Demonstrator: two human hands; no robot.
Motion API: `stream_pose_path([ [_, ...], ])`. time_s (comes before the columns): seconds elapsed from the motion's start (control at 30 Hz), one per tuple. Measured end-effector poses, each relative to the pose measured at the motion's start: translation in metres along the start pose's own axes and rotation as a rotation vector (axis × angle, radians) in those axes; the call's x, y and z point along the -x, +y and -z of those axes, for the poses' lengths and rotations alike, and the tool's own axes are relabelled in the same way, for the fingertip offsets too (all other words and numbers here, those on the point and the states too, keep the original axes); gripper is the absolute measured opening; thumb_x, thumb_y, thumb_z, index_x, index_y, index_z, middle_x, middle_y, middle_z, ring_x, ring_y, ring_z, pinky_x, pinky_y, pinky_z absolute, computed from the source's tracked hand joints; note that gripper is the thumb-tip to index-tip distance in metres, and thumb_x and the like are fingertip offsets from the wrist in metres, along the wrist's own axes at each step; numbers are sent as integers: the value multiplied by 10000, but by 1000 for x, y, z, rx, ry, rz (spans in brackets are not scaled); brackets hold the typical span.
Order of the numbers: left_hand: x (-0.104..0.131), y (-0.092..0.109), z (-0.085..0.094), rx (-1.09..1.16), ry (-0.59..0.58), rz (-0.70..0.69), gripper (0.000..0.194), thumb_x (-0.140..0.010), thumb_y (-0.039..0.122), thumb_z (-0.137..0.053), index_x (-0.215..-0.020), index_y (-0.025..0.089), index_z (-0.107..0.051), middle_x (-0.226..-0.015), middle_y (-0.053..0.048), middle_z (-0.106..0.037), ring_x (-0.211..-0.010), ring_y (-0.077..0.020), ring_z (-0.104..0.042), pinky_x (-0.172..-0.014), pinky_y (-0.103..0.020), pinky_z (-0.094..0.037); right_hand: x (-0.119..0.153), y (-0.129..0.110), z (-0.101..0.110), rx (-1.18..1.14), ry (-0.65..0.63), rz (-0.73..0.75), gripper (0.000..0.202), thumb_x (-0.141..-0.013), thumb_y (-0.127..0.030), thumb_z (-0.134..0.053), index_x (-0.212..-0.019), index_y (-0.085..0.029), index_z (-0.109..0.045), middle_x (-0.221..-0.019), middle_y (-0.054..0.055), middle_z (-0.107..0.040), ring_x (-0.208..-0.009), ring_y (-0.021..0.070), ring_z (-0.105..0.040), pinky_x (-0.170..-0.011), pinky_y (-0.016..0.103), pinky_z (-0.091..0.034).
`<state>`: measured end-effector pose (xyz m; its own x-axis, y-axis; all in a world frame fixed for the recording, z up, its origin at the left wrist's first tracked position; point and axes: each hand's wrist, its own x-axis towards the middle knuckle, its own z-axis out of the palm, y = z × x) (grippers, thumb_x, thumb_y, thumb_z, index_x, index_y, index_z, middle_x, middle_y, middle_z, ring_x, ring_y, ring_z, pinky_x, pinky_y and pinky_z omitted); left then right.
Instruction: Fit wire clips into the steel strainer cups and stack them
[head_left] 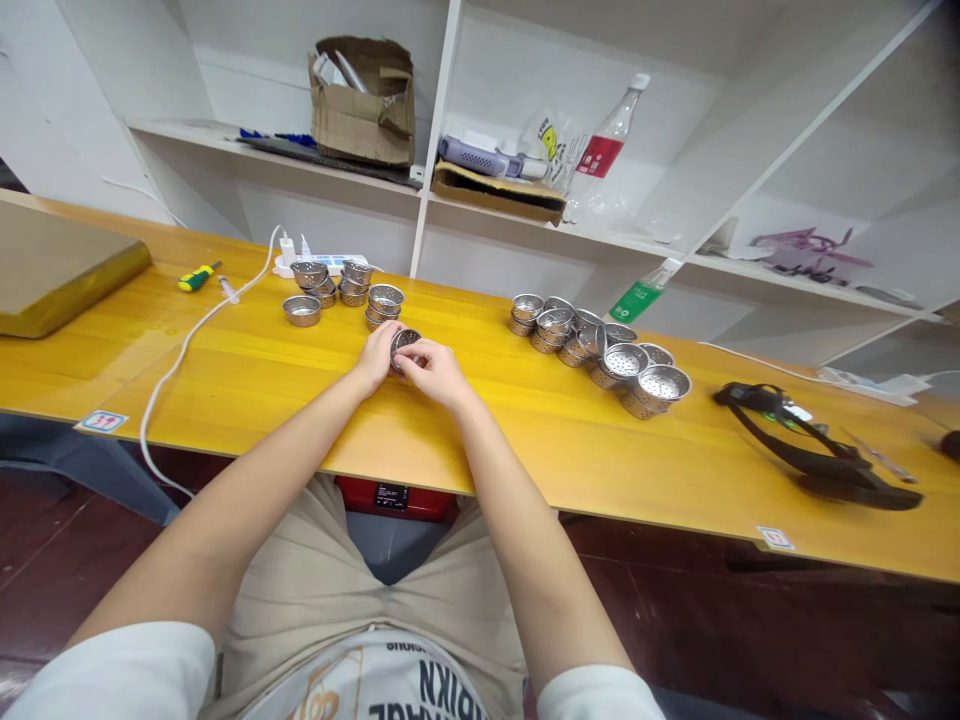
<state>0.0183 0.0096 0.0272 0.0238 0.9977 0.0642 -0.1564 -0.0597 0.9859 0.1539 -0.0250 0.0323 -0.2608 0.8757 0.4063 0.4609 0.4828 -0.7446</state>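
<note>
A small perforated metal strainer basket (404, 340) is tilted between my two hands, above the middle of the table. My left hand (376, 358) curls round its left side. With thumb and fingers together, my right hand (438, 372) pinches the near right part of its rim. Just beyond my hands stands a stack of similar strainer baskets (386, 298). More of them (309, 275) are stacked to the left, with a single basket (301, 311) in front. A larger group of stacked strainer baskets (624, 360) stands to the right.
A white cable (196, 328) runs from the power strip (330, 265) over the table's front edge. On the left lie a screwdriver (198, 279) and a cardboard box (67, 265). A green-labelled bottle (639, 298) stands behind the right group; a black head strap (802, 450) lies farther right.
</note>
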Motion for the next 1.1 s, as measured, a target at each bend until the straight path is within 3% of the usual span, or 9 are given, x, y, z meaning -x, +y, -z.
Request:
stream_pose_path([
  [0.17,0,-5,1,35,-37,-7,240,-993,391,-527,-930,189,-641,-781,-11,-636,-556,-125,-579,-455,-205,-446,1,0,1,96,73,-44,151,-815,-319,-720,-856,-229,-606,-759,-39,-592,-713,150,-537,-720,262,-436],
  [0.27,1,-5,0,30,-63,-1,249,-995,401,-543,-931,186,-650,-824,-18,-648,-545,-122,-589,-452,-216,-460,1,0,-1,225,168,-79,347,-752,-353,-769,-1009,-234,-569,-897,-3,-630,-800,189,-573,-745,292,-456],
  [0.37,5,-3,-2,1,-105,9,242,-996,400,-543,-932,192,-649,-811,-17,-642,-496,-119,-573,-435,-224,-454,1,0,-5,356,271,-95,515,-755,-361,-767,-1188,-204,-536,-1147,109,-638,-990,262,-614,-813,342,-489],
  [0.5,7,0,-3,-27,-125,14,240,-1006,383,-492,-953,195,-631,-838,-28,-661,-483,-133,-580,-422,-241,-456,2,2,-6,417,284,-80,520,-812,-309,-695,-1280,-185,-506,-1260,170,-599,-1101,304,-610,-877,382,-503],
  [0.7,7,3,-2,-44,-124,38,236,-1005,376,-469,-982,200,-625,-883,-38,-678,-522,-149,-606,-445,-257,-483,2,6,0,408,252,-124,442,-817,-264,-639,-1238,-188,-530,-1179,142,-646,-1033,292,-617,-854,389,-502],
  [0.9,8,3,-3,-60,-119,40,232,-998,363,-467,-966,194,-624,-862,-36,-667,-503,-149,-605,-404,-247,-455,-2,12,-2,421,248,-87,202,-796,-204,-578,-998,-205,-586,-1003,107,-674,-929,270,-605,-862,384,-494],
  [1.1,2,1,1,-27,-102,107,399,-993,565,-486,-1058,203,-641,-930,-49,-706,-561,-168,-639,-441,-283,-515,-7,11,0,270,280,-118,118,-754,-225,-592,-869,-229,-565,-887,39,-670,-832,214,-618,-859,355,-517],
])
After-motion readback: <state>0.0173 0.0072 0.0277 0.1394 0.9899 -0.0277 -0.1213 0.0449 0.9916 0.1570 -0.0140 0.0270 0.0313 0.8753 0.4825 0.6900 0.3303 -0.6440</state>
